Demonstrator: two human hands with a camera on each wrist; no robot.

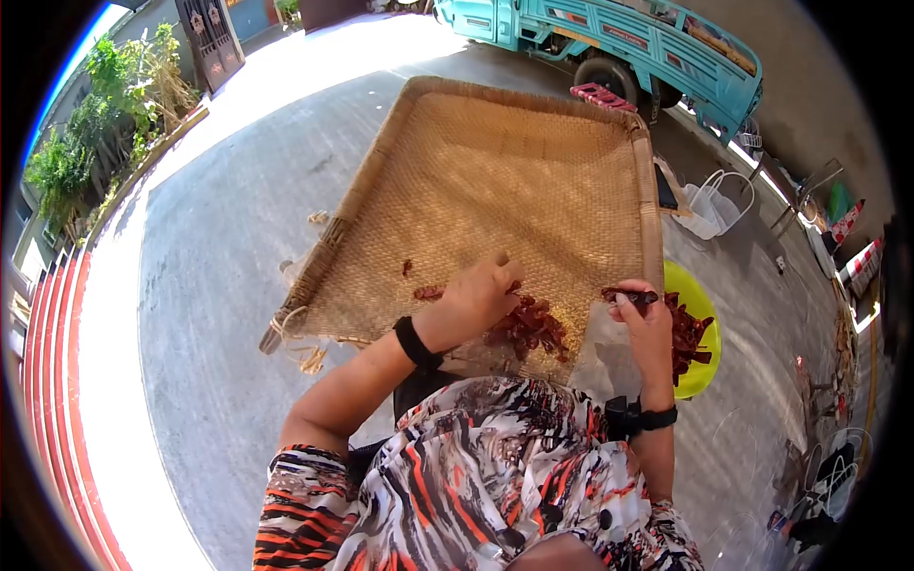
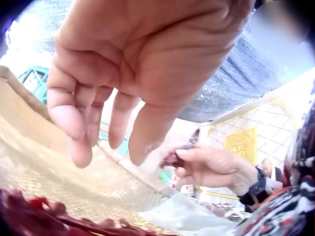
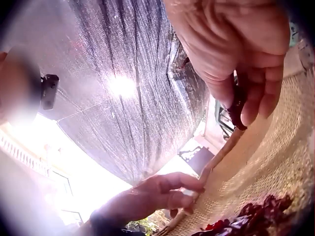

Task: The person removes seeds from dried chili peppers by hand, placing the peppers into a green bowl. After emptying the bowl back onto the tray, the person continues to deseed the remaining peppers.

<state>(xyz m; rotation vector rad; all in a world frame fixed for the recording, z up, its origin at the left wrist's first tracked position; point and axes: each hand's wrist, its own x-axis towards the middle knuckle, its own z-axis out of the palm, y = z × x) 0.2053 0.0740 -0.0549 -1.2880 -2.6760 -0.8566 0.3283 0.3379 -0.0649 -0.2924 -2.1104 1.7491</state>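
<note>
In the head view, my right hand [image 1: 647, 333] pinches a dark red dried chili [image 1: 640, 297] between thumb and fingers, near the right edge of a woven winnowing basket [image 1: 514, 190]. The same dried chili [image 3: 238, 105] shows in the right wrist view. My left hand [image 1: 476, 300] hovers over the basket beside a pile of dried chilies [image 1: 535, 331]; its palm and loosely bent fingers show nothing held in the left wrist view. Pale yellow seeds [image 1: 571, 319] lie scattered by the pile. A yellow-green basin [image 1: 703, 305] with more dried chilies stands to the right, partly behind my right hand.
Clear plastic [image 1: 605, 350] lies at the basket's near right corner. Loose chili bits [image 1: 407, 268] sit left of the pile. Beyond the basket are a turquoise cargo tricycle [image 1: 619, 38] and a white bag [image 1: 709, 209]. Red-edged steps [image 1: 57, 381] line the left.
</note>
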